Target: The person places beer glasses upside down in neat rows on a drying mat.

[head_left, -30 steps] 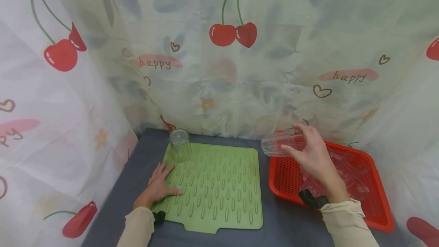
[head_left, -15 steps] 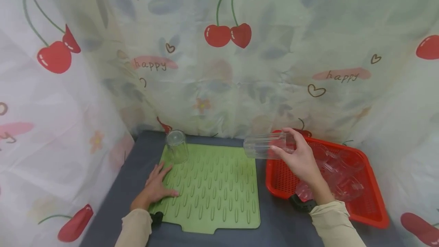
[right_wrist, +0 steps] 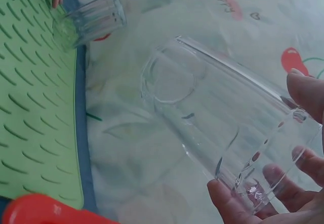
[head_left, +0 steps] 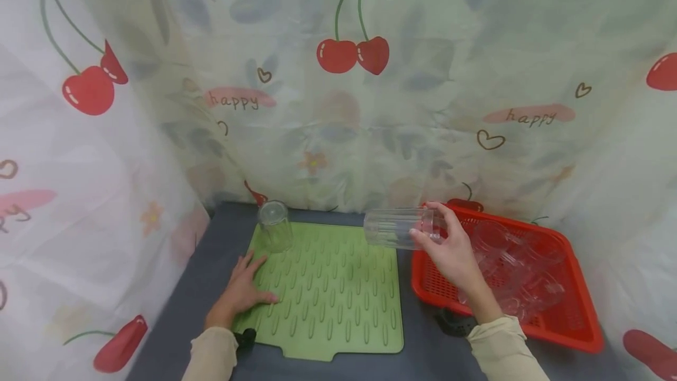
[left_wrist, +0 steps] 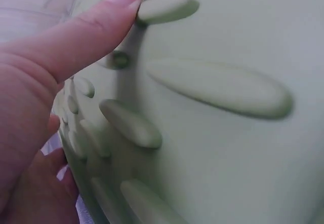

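Note:
My right hand (head_left: pixel 451 253) holds a clear drinking glass (head_left: pixel 388 228) by one end, between thumb and fingers. The glass lies sideways in the air over the green ridged mat's (head_left: pixel 338 304) back right corner, its far end pointing left. In the right wrist view the fingers wrap the near end of this fluted glass (right_wrist: pixel 202 107). Another clear glass (head_left: pixel 276 229) stands upside down on the mat's back left corner. Fingers spread, my left hand (head_left: pixel 243 290) rests on the mat's left edge, just in front of that glass. The left wrist view shows its thumb (left_wrist: pixel 96 31) touching the mat.
A red plastic basket (head_left: pixel 584 310) stands right of the mat, with several clear glasses (head_left: pixel 520 263) lying in it. Below sits a dark grey tabletop (head_left: pixel 370 366). Cherry-printed curtains (head_left: pixel 338 134) enclose the back and both sides.
My right hand has moved left with the glass, from above the basket's left end to over the mat's back right corner. The left hand stays on the mat. The head view has shifted slightly.

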{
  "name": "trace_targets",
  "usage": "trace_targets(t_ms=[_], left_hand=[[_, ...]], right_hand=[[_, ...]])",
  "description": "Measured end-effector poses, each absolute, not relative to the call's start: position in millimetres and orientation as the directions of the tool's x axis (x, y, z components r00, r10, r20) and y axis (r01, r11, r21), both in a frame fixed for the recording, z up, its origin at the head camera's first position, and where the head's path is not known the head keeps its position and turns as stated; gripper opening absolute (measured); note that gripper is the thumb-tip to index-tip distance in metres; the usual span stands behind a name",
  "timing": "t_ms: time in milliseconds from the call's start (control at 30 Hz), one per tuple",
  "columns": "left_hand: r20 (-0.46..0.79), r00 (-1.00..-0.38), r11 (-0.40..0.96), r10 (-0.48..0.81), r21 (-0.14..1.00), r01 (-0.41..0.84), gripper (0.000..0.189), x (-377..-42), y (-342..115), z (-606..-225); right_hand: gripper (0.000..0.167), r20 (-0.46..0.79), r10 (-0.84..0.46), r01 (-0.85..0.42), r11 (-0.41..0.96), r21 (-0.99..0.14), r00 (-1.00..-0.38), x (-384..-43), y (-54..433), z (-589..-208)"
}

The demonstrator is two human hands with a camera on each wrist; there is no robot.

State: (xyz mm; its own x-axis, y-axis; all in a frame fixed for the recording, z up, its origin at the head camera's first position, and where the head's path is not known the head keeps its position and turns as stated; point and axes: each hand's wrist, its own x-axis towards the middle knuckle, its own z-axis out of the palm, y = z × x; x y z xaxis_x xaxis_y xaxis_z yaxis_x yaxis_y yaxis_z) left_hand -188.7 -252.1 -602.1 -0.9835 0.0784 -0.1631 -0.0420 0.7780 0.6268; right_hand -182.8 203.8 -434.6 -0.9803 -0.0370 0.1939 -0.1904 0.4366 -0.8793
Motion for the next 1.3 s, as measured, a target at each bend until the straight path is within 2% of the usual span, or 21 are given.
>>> trace_targets(t_ms=[533,733,1000,1300], left_hand=[[-0.131,-0.991,0.784,0.008,0.616,-0.075,0.1,-175.3,-237.8,-586.4],[-0.102,-0.993,0.731,0.059,0.682,-0.026,0.095,-176.8,-223.8,-567.3],[-0.092,-0.987,0.632,0.131,0.775,0.011,0.096,-174.2,-203.2,-537.3],[0.027,-0.985,0.49,0.173,0.865,0.11,0.092,-174.4,-175.6,-502.1]], right_hand=[[0.063,0.12,-0.004,-0.117,0.247,-0.962,-0.993,-181.9,182.9,-455.1],[0.06,0.104,0.01,-0.1,0.203,-0.974,-0.994,-181.6,179.7,-462.6],[0.058,0.098,-0.008,-0.098,0.215,-0.972,-0.995,-178.8,172.1,-471.4],[0.054,0.161,-0.031,-0.164,0.188,-0.968,-0.986,-180.7,159.6,-478.4]])
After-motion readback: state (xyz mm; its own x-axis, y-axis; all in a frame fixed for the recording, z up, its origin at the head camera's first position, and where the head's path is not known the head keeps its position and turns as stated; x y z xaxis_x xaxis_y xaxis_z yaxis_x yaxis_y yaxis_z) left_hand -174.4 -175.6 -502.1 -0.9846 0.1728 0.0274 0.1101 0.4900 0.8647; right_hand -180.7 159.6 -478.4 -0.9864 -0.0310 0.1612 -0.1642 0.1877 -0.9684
